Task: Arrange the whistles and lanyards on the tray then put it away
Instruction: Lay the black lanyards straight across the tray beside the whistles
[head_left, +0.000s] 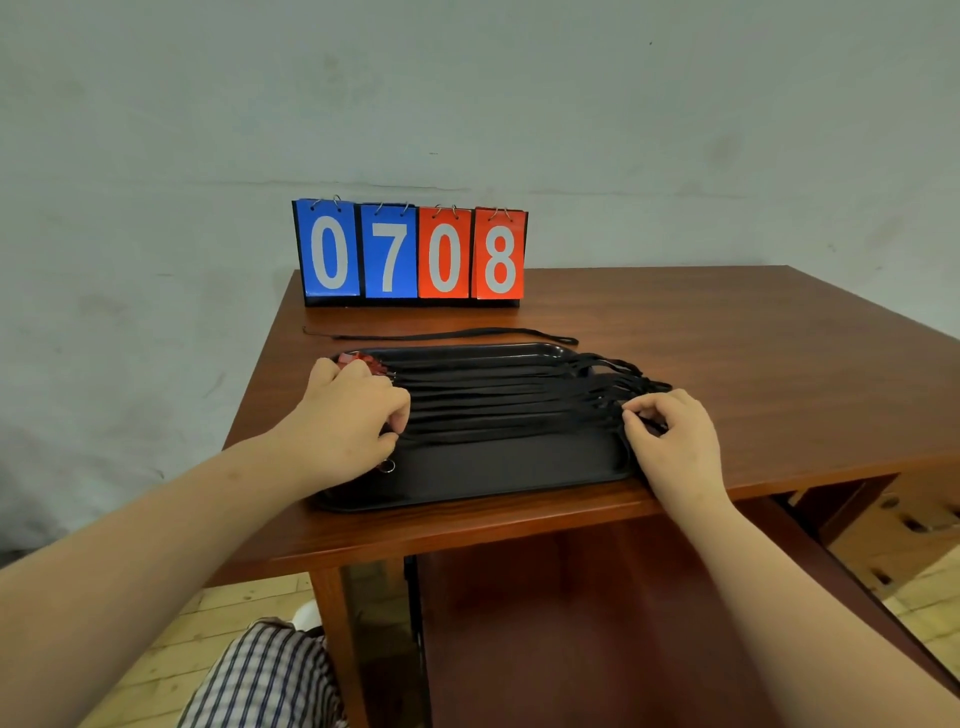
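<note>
Wooden table (675, 332): black tray (493, 467), black lanyards (498, 410) in rows (both hands pinching them).

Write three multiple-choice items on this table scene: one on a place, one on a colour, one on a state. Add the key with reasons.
1. Where is the loose lanyard?
A. On the floor
B. Between scoreboard and tray
C. In the right hand

2. What colour are the cards showing 0 and 8?
A. Red
B. Green
C. Blue

3. How do the lanyards on the tray lie?
A. Coiled
B. Knotted in a ball
C. Stretched side by side

Key: B, it lies on the table behind the tray; A, the right pair is red; C, the straps run parallel from the left hand to the right hand.
</note>
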